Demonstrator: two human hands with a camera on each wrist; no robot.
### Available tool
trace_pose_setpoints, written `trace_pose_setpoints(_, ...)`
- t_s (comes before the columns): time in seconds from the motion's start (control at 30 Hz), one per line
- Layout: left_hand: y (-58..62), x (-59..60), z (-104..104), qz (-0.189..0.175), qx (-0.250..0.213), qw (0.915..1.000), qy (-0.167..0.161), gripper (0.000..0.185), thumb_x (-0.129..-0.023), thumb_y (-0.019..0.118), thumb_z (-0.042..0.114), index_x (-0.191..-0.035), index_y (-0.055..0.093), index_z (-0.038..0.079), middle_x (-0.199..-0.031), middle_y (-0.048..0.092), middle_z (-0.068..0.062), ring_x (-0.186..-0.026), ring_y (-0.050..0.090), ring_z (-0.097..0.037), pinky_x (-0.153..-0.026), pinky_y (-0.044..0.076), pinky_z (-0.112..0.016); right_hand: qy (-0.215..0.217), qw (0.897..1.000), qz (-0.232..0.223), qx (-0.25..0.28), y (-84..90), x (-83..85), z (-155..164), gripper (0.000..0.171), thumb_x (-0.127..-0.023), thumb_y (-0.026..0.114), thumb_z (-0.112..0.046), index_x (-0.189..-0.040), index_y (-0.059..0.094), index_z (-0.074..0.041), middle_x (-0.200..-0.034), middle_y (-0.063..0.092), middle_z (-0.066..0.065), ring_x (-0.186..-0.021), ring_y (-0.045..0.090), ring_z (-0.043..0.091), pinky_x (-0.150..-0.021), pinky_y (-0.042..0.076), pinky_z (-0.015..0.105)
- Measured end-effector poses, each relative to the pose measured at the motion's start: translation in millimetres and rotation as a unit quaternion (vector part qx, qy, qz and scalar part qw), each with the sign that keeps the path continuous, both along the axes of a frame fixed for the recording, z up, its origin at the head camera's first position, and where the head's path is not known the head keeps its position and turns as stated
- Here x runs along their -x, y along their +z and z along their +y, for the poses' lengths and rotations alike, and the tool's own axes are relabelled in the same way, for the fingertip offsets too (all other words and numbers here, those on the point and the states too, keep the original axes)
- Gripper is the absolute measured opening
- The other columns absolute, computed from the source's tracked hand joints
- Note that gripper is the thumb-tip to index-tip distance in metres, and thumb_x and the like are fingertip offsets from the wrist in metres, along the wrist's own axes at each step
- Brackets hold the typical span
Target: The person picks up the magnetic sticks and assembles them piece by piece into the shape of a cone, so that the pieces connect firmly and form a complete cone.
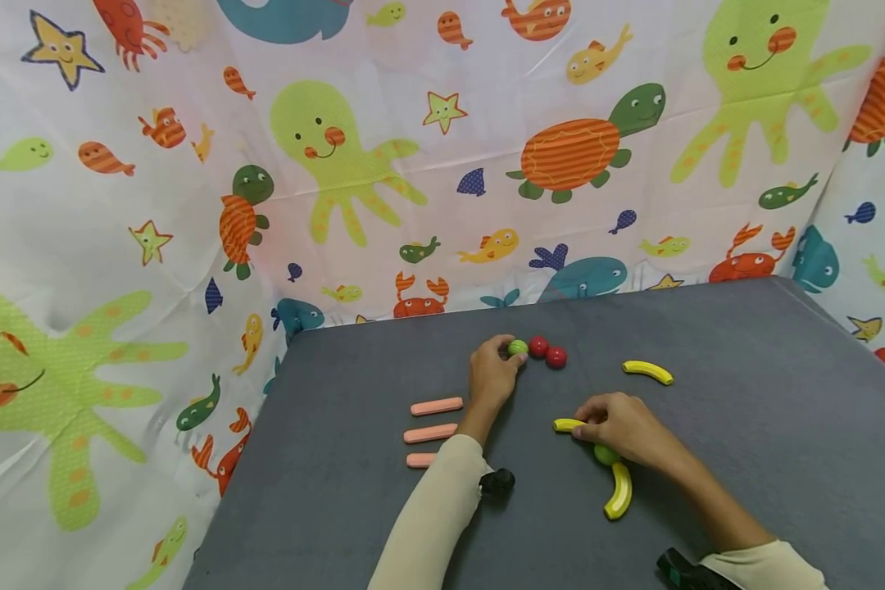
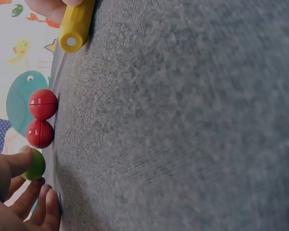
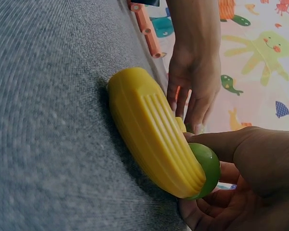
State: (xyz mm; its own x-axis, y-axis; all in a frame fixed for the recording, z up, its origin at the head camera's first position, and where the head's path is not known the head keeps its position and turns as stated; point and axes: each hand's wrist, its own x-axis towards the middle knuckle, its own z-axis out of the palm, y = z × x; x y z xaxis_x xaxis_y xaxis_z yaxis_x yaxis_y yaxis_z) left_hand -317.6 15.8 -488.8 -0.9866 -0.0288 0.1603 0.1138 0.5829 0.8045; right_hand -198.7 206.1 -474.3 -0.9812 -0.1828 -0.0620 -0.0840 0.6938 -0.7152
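At the back of the table, my left hand (image 1: pixel 492 373) pinches a small green ball (image 1: pixel 518 347) between thumb and fingers. Two red balls (image 2: pixel 43 104) stand in a line right beside that ball. My right hand (image 1: pixel 623 428) pinches the end of a yellow toy banana (image 1: pixel 567 425), whose free end points left. Under the right palm sits another green ball (image 3: pixel 206 168), partly hidden by the fingers. A second toy banana (image 1: pixel 619 492) lies against this ball on the near side; it looms large in the right wrist view.
Three pink sausage-like sticks (image 1: pixel 437 406) lie in a column left of centre, the nearest partly covered by the left sleeve. Another toy banana (image 1: pixel 647 372) lies farther back on the right. A sea-animal curtain (image 1: pixel 383 270) borders the grey table (image 1: pixel 324 492).
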Motion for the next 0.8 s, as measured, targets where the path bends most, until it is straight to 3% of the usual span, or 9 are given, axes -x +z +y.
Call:
trace_pose_setpoints(0.4,5.5,-9.5,-13,-0.001,-0.095,0.9955,-0.001,0.037,-0.084,0.078,0.023,-0.117,0.069,0.011,-0.108,0.07,-0.002,-0.096,0.067,-0.013,-0.083,0.053,-0.029,0.012,1.0,0.018,-0.007,3.2,-1.3,0,0.011,-0.088,0.073,-0.023,-0.094,0.074,-0.015,-0.079,0.064,-0.004,-0.07,0.055,0.012,-0.059,0.045,0.026)
trace_pose_setpoints(0.6,10.4,-22.2,-20,0.036,-0.105,0.9934,-0.031,0.042,-0.084,0.078,0.022,-0.124,0.067,0.021,-0.109,0.069,0.002,-0.097,0.067,-0.013,-0.084,0.053,-0.029,0.004,1.0,0.013,-0.001,2.4,-0.3,0,0.011,-0.088,0.073,-0.023,-0.094,0.074,-0.015,-0.079,0.063,-0.002,-0.069,0.054,0.014,-0.057,0.045,0.026)
trace_pose_setpoints(0.8,14.4,-35.3,-28,0.037,-0.121,0.9892,-0.074,0.035,-0.083,0.079,0.021,-0.117,0.07,0.018,-0.107,0.069,0.003,-0.095,0.066,-0.016,-0.084,0.053,-0.029,-0.002,1.0,0.008,-0.001,1.5,0.4,0,0.013,-0.088,0.072,-0.026,-0.095,0.073,-0.015,-0.081,0.063,-0.002,-0.07,0.054,0.014,-0.057,0.045,0.027)
